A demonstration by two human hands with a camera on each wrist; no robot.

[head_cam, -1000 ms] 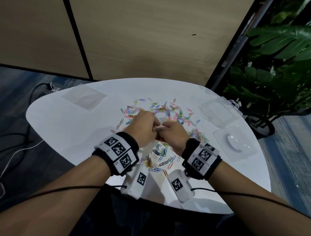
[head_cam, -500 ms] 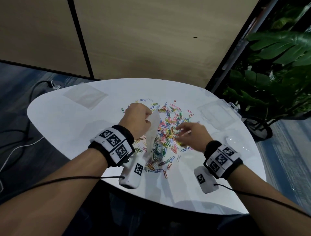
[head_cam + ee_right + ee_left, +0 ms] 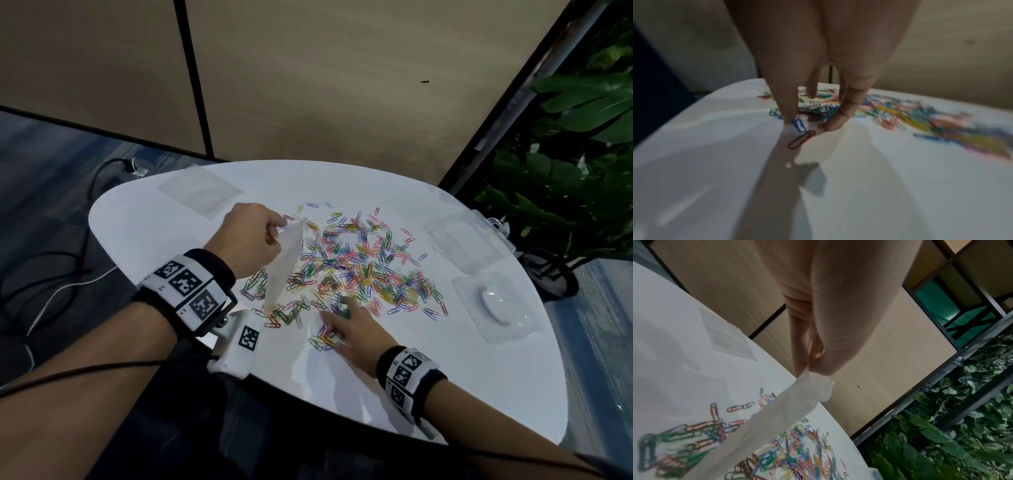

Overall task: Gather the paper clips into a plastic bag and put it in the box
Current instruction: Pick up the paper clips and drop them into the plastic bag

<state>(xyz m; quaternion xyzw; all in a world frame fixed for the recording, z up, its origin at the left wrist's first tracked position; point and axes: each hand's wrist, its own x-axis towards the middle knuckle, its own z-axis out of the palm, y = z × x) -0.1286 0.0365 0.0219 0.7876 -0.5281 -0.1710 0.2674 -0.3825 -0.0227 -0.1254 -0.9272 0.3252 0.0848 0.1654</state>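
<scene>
White tabletop (image 3: 144,240) carries our scattered paper clips (image 3: 359,270). Our left hand (image 3: 246,240) pinches one corner of the plastic bag (image 3: 284,267), which hangs to the clips; our right hand (image 3: 356,329), its grip spread loosely, fingertips (image 3: 835,125) down among the clips nearest us. Right of them sits the clear box (image 3: 459,240)

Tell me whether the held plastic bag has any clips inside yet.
Cannot tell. The plastic bag, pinched at its top by the left hand, hangs translucent over the paper clips; clips seen through it may lie behind.
</scene>
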